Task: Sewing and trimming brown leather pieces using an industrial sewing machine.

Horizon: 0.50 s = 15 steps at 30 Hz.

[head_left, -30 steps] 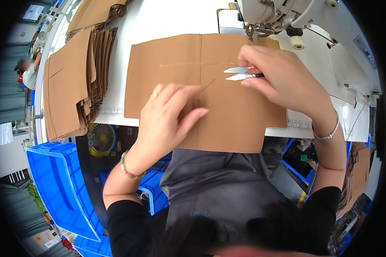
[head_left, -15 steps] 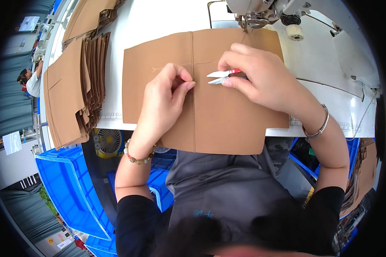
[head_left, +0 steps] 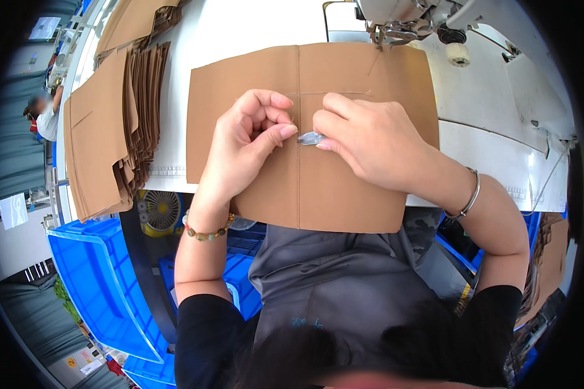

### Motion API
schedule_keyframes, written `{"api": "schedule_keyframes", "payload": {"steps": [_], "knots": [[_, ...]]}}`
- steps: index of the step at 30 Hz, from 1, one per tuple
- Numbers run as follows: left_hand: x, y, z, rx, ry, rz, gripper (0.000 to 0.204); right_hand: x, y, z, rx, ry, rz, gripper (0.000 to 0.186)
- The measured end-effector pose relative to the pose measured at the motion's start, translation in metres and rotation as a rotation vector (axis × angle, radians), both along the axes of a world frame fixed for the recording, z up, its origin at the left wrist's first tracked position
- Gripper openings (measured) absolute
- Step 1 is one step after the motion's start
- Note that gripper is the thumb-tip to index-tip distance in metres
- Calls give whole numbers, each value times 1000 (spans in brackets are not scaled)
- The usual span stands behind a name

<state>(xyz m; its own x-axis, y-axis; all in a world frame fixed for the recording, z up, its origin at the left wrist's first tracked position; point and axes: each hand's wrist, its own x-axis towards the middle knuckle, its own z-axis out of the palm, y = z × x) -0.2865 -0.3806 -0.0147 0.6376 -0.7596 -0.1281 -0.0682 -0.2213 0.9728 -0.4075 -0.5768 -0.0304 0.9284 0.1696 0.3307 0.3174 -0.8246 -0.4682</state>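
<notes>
A flat brown fabric panel (head_left: 353, 188) lies in front of me, with a stitched seam down its middle. My right hand (head_left: 370, 139) grips small thread snips (head_left: 311, 139), their blades close together at the seam; the handle is hidden in my palm. Just left of the seam, my left hand (head_left: 250, 139) has its thumb against curled fingers while the index finger is lifted. Whatever it pinches is too small to make out. A loose thread (head_left: 344, 92) runs across the panel above both hands.
A sewing machine (head_left: 399, 29) stands at the back right of the white table (head_left: 233, 26). Stacked brown panels (head_left: 100, 129) lie at the left. Blue bins (head_left: 97, 279) and a small fan (head_left: 160, 211) are below the table edge. Farther left, a person (head_left: 45, 120) works.
The snips have moved left to the seam and their blades have closed. My left index finger has lifted from its pinch. The panel has shifted slightly right.
</notes>
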Motion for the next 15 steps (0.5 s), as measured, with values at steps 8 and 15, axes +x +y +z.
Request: {"api": "schedule_keyframes", "payload": {"steps": [8,15], "knots": [[1,1,-3,-28,9,-5,22,1,3,-3,-7,-78,15,14],[-4,54,12,-19,23,163,21,-3,-7,-2,50,-33,-15,11]]}}
